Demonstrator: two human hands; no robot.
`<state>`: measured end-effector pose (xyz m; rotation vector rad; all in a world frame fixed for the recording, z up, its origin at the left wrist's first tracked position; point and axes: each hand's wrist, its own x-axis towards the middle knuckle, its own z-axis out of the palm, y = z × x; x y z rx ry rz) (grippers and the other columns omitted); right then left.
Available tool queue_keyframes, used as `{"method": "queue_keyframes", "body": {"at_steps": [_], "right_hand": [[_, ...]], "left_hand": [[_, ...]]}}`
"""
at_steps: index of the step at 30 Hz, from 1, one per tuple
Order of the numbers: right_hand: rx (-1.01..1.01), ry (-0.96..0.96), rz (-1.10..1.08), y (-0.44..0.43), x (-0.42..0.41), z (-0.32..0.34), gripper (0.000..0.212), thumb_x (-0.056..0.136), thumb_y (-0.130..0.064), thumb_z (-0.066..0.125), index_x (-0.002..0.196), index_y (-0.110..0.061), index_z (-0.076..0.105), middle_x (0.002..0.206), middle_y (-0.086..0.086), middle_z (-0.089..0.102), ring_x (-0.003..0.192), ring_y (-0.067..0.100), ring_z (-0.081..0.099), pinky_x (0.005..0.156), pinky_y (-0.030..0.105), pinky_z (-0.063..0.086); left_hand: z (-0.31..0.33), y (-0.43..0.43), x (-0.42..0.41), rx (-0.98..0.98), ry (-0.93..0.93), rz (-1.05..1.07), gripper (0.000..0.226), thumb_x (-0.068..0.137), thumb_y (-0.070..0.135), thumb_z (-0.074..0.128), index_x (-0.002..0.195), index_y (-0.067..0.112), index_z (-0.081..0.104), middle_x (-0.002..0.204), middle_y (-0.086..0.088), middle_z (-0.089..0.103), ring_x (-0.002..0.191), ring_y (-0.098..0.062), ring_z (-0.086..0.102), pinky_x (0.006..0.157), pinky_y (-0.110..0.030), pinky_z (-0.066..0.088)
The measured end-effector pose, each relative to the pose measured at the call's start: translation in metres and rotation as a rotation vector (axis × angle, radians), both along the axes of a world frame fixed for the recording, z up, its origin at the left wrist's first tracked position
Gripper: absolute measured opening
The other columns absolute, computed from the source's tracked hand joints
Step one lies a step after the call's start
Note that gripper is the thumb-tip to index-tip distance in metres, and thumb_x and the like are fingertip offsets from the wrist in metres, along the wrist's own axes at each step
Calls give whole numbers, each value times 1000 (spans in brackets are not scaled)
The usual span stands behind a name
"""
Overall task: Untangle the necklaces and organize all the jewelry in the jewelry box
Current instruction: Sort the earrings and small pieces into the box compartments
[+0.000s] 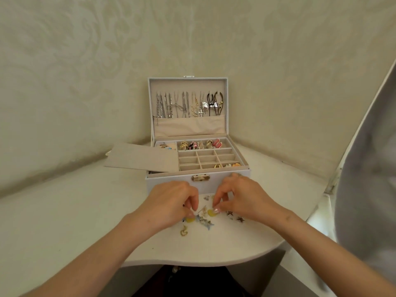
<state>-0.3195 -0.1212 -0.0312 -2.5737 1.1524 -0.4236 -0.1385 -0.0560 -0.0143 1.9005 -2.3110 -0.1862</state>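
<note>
Yellow earrings (211,213) lie half-hidden beneath the left hand (171,202) and right hand (242,196), each pinching one.

White jewelry box (169,185) sits open on the white table (75,221), gold latch (200,178) facing me. Necklaces (184,105) hang in a row inside the upright lid, and rings (200,145) fill the padded row behind the grid. A flat beige panel (139,157) lies over the box's left side. Both hands are down in the loose earrings (203,220) just in front of the box. The left hand (171,202) pinches at one yellow disc (189,220), and the right hand (242,197) at another yellow disc (211,213). Metal stars (235,216) lie just right of the pile.
</note>
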Motion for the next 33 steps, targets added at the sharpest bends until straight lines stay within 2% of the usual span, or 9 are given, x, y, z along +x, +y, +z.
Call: {"method": "queue_keyframes", "body": {"at_steps": [5,10,15,17,21,23,26,30,33], "right_hand": [[31,6,-26,-1,1,-1,8,75,-36,75,80,-32,71,82,-16,59,91,2,47,74,22,41],[32,17,-42,-1,1,-2,6,76,-33,75,80,-30,72,84,-18,60,91,1,48,77,24,42],[40,-26,-14,-3,2,-2,2,78,-30,73,79,-29,72,75,-21,55,80,-5,44,65,13,34],[45,-50,-12,-3,0,-2,1,79,-30,73,78,-30,72,73,-22,55,78,-8,43,63,13,33],[91,-115,11,-3,-1,0,15,80,-30,72,71,-40,64,72,-22,57,81,-14,42,62,15,30],[103,-141,22,-2,0,0,16,81,-29,71,73,-40,64,72,-22,58,81,-15,42,63,14,32],[108,-174,21,0,1,-1,6,81,-27,72,79,-32,70,74,-21,59,78,-12,44,64,15,36],[144,-261,26,0,0,1,17,79,-27,74,71,-40,66,77,-15,63,72,2,45,68,22,40],[177,-371,21,1,-1,7,16,78,-22,74,70,-35,68,72,-15,61,64,3,41,62,18,37]], "left_hand": [[-6,3,6,12,-51,12,12,82,29,68,92,26,62,94,12,57,93,-5,52,65,-23,32],[-11,0,8,-28,-34,22,8,83,29,67,89,26,63,87,14,52,80,-3,44,54,-11,25],[-10,1,13,-26,-11,22,11,83,32,67,92,26,64,89,15,54,82,-2,46,62,-15,32],[-8,2,18,-21,1,30,12,83,31,68,92,27,63,88,16,54,83,0,47,66,-15,35],[-8,4,21,-36,7,45,11,82,26,68,90,27,62,85,17,54,82,1,47,66,-16,36],[-9,5,19,-39,4,38,8,82,27,68,88,27,62,85,16,54,81,1,46,67,-18,36],[-12,4,16,-64,-6,24,4,85,29,65,85,28,61,87,16,53,77,0,43,59,-11,29],[-12,3,16,-97,29,28,1,87,28,62,87,27,62,90,16,55,80,-1,46,63,-15,34],[-6,2,16,-143,73,35,3,87,28,62,85,27,62,85,17,53,81,1,46,64,-10,32]]}}
